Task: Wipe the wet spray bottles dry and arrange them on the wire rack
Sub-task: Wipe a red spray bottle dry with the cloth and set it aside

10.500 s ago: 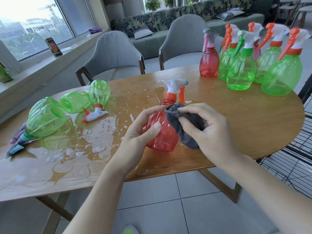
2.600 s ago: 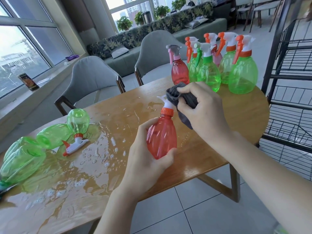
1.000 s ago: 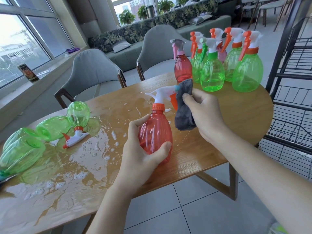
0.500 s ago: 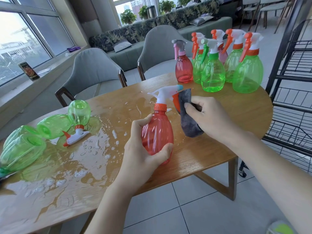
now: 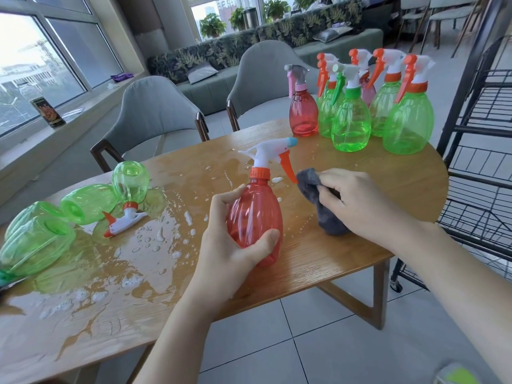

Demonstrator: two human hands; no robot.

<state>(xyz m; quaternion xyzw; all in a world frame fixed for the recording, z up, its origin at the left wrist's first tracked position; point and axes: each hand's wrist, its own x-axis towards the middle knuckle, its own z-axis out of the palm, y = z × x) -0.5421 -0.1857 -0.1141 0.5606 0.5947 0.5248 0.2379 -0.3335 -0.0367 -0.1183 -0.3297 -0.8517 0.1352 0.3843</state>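
At the centre of the frame the left hand [image 5: 235, 253] grips a red spray bottle [image 5: 256, 217], thumb curled across its front and fingers wrapped round the far side. The bottle is upright, its white trigger head with orange lever and blue nozzle pointing toward the right of the frame, its base just above the near edge of the wooden surface [image 5: 374, 173]. Just right of it the right hand [image 5: 357, 200] clutches a dark grey cloth [image 5: 321, 206], fingers curled over the bunched fabric; the cloth hangs close to the bottle's lever, apart from the bottle's body.

In the upper right, a cluster of upright spray bottles [image 5: 360, 106] stands on the far end of the surface: one red with a pink trigger, several green, and a pink one partly hidden behind them. At the left of the frame several green bottles [image 5: 83, 203] lie tipped over in a puddle [image 5: 133, 259] of water and foam that spreads over the left half of the surface. A black wire rack [image 5: 482, 134] stands along the right edge of the frame, just beside the surface. Two grey chairs [image 5: 155, 112] sit behind, at upper centre.
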